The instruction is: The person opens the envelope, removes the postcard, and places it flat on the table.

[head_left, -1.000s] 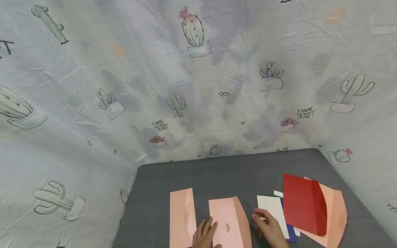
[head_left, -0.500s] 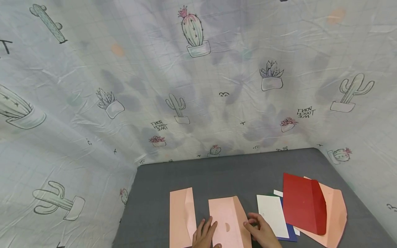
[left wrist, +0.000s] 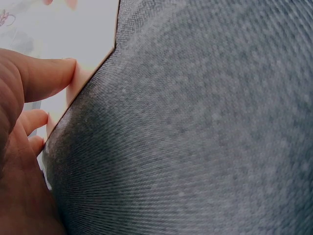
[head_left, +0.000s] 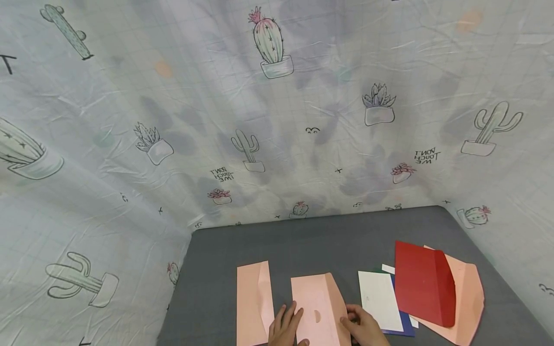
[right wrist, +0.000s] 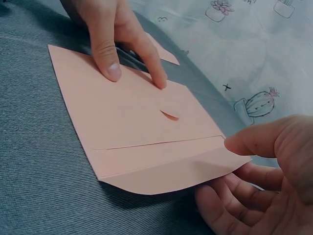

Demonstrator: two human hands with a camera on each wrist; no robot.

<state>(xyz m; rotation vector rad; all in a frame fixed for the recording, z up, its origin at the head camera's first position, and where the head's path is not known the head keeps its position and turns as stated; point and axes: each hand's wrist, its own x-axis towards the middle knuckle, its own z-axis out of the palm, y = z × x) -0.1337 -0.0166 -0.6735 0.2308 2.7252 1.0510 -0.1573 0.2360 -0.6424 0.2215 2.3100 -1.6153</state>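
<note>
A pink envelope lies on the dark grey table, its flap unfolded toward the right and a small half-moon slit in its body. My left hand rests on the left part of it; in the left wrist view the thumb presses on the paper near a corner. At the flap's edge, my right hand pinches the paper, with the thumb above and the curled fingers at the underside. The exact contact of those fingertips is partly hidden.
Another pink envelope lies to the left. On the right are a white card, a blue sheet partly under it, a red envelope and a pink envelope beneath the red one. A cactus-print curtain surrounds the table.
My right hand has moved left from beside the white card to the flap's edge and taken hold there. My left hand stays on the envelope.
</note>
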